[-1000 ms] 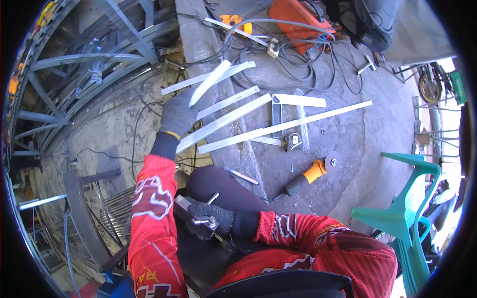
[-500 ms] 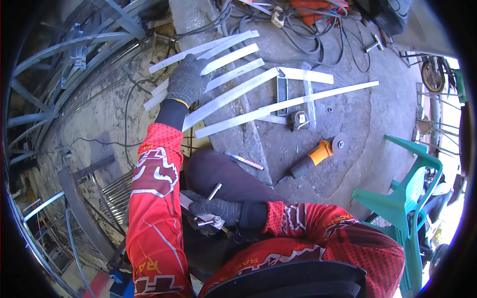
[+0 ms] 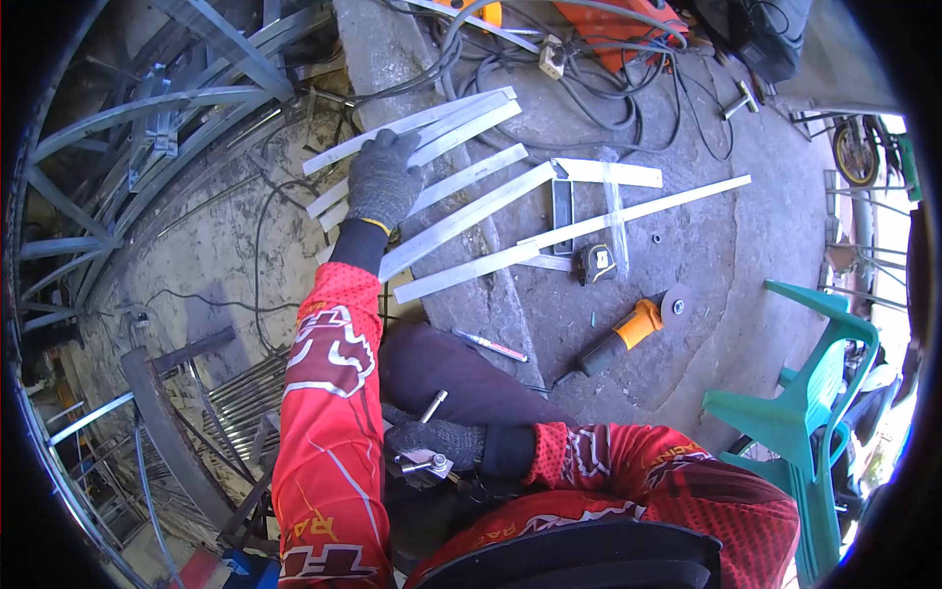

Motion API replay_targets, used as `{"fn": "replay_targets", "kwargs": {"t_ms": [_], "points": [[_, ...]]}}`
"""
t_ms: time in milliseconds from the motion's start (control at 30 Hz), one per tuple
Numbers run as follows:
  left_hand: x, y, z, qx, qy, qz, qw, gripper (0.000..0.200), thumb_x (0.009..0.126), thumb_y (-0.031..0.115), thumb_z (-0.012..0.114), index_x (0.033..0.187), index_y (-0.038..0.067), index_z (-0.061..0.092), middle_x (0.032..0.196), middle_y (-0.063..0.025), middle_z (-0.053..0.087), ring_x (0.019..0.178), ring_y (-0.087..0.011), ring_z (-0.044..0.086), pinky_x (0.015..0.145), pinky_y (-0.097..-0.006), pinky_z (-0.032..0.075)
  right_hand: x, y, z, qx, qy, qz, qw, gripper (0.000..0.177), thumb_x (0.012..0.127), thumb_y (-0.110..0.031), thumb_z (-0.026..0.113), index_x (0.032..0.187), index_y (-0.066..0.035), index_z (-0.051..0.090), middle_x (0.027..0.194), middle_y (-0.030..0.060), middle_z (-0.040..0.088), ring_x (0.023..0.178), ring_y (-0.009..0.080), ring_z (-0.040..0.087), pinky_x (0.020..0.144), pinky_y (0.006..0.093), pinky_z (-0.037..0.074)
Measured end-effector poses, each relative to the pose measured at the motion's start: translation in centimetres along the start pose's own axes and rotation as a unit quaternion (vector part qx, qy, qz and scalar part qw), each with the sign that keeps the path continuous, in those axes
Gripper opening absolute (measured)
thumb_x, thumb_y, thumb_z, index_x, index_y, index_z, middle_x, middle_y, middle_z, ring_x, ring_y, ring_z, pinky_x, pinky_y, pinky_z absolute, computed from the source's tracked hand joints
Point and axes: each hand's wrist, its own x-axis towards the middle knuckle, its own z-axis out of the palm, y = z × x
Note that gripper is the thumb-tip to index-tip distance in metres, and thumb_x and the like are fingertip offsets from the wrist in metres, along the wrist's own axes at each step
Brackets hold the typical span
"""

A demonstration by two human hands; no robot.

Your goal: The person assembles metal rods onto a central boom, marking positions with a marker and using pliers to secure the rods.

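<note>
My left hand (image 3: 383, 182), in a dark grey knit glove, reaches over a fan of flat metal bars on the ground. Its fingers curl round the upper bars (image 3: 466, 126), whose middles lie hidden beneath it. Nearer me are further loose bars, a long one (image 3: 471, 221) and a lower one (image 3: 466, 273). Close to my body, my right hand (image 3: 437, 447), gloved alike, is closed around a metal clamp (image 3: 424, 461) with a sliding bar handle. Part of the clamp is hidden by the glove and dark clothing.
On the concrete lie an orange angle grinder (image 3: 633, 329), a tape measure (image 3: 596, 263), a marker (image 3: 491, 346) and a taped metal frame (image 3: 562, 211). Cables (image 3: 599, 108) tangle beyond. A green plastic chair (image 3: 785, 393) stands right; curved metal trusswork (image 3: 147, 108) stands left.
The upper bars are now closer together, one pushed up against its neighbour by my left hand. My view has shifted slightly. The clamp stays in my right hand.
</note>
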Motion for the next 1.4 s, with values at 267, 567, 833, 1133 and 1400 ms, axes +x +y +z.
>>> {"fn": "replay_targets", "kwargs": {"t_ms": [267, 567, 833, 1133, 1400], "points": [[-0.5, -6.8, -3.8, -0.073, 0.119, -0.066, 0.988, 0.025, 0.081, 0.008, 0.059, 0.104, 0.015, 0.066, 0.103, -0.0151, 0.061, 0.098, -0.0354, 0.060, 0.086, -0.0445, 0.049, -0.4, -0.1, -0.1, 0.015, -0.017, 0.003, 1.000, 0.076, 0.091, -0.037, 0.063, 0.150, -0.023, 0.017, 0.082, 0.0068, 0.059, 0.055, 0.0132, 0.056, 0.047, 0.0282, 0.046], [-4.2, -14.7, -2.9, -0.058, -0.001, -0.192, 0.980, 0.021, 0.086, 0.021, 0.057, 0.102, 0.011, 0.068, 0.101, -0.0216, 0.065, 0.096, -0.0397, 0.062, 0.083, -0.0475, 0.050, 0.1, 0.7, -1.3, -0.006, -0.011, 0.006, 1.000, 0.076, 0.095, -0.036, 0.056, 0.154, -0.021, 0.010, 0.081, 0.0051, 0.059, 0.055, 0.0141, 0.058, 0.047, 0.0274, 0.048], [-8.1, -20.2, 1.4, -0.243, -0.130, -0.284, 0.918, 0.025, 0.088, 0.025, 0.054, 0.091, 0.003, 0.065, 0.089, -0.0184, 0.068, 0.078, -0.0304, 0.066, 0.070, -0.0429, 0.053, -0.3, -0.1, -1.3, 0.035, -0.026, 0.027, 0.999, 0.063, 0.089, -0.037, 0.067, 0.138, -0.019, 0.032, 0.088, 0.0103, 0.061, 0.061, 0.0158, 0.062, 0.050, 0.0275, 0.049], [-7.1, -15.8, -0.1, -0.512, 0.011, -0.405, 0.757, 0.023, 0.085, 0.014, 0.064, 0.107, 0.008, 0.065, 0.086, -0.0067, 0.065, 0.065, -0.0174, 0.062, 0.056, -0.0308, 0.050, -0.5, -0.7, -0.6, 0.008, -0.009, 0.042, 0.999, 0.055, 0.090, -0.037, 0.065, 0.133, -0.017, 0.036, 0.086, 0.0085, 0.060, 0.060, 0.0140, 0.060, 0.050, 0.0275, 0.048], [-6.3, -16.1, 2.9, -0.443, 0.050, -0.382, 0.809, 0.026, 0.083, 0.012, 0.066, 0.109, 0.009, 0.066, 0.088, -0.0037, 0.063, 0.070, -0.0160, 0.060, 0.059, -0.0309, 0.050, -0.5, -0.5, 0.5, -0.003, 0.024, -0.011, 1.000, 0.078, 0.094, -0.039, 0.056, 0.154, -0.019, 0.010, 0.074, 0.0038, 0.058, 0.050, 0.0135, 0.054, 0.043, 0.0273, 0.044]]}}
